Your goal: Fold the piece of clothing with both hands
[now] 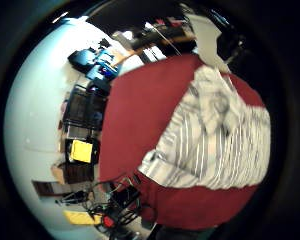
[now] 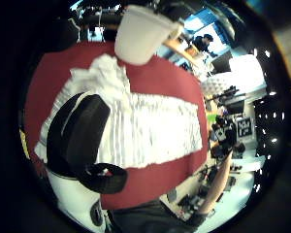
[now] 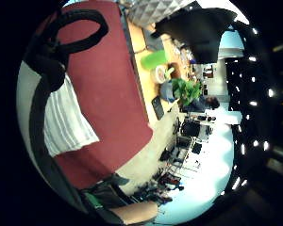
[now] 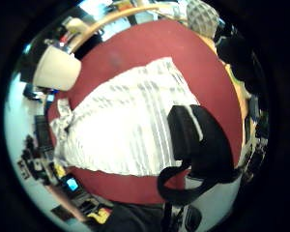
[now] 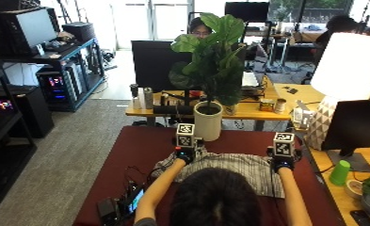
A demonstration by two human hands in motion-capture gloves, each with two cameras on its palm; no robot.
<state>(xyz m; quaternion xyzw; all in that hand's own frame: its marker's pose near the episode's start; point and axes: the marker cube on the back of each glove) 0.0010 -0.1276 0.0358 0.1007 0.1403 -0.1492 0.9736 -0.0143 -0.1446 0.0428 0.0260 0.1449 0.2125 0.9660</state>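
Evidently spread flat on table (image 5: 140,146): striped shirt (image 5: 235,165), left hand (image 5: 184,154) and right hand (image 5: 282,164) over far corners; grip unreadable.

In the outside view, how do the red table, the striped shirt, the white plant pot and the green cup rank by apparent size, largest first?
1. Red table
2. Striped shirt, partly hidden by the head
3. White plant pot
4. Green cup

The pot stands farther from the camera than the cup, so their true sizes may differ more than they appear.

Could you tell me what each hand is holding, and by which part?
It cannot be told: both the left hand and right hand sit at the striped shirt's far edge.
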